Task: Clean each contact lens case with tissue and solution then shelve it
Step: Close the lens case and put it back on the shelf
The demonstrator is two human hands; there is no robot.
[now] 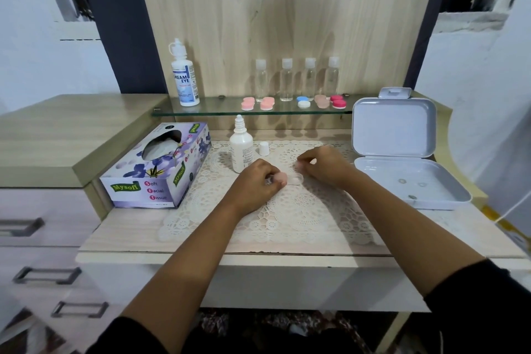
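Mysoft Soft Facial Tissue box (155, 169), DREAM EYE bottle (184, 77), four clear bottles (286, 79), five shelved lens cases (303, 102), left grip (255, 181) curled round pink case (283, 178), right grip (324, 165) pinching pale piece (299, 165)

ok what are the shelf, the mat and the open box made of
Shelf: glass, clear and glossy, with a greenish edge. Mat: cream lace, probably fabric, maybe plastic; it has an openwork pattern of holes. Box: likely plastic, matte pale grey, moulded with rounded corners.
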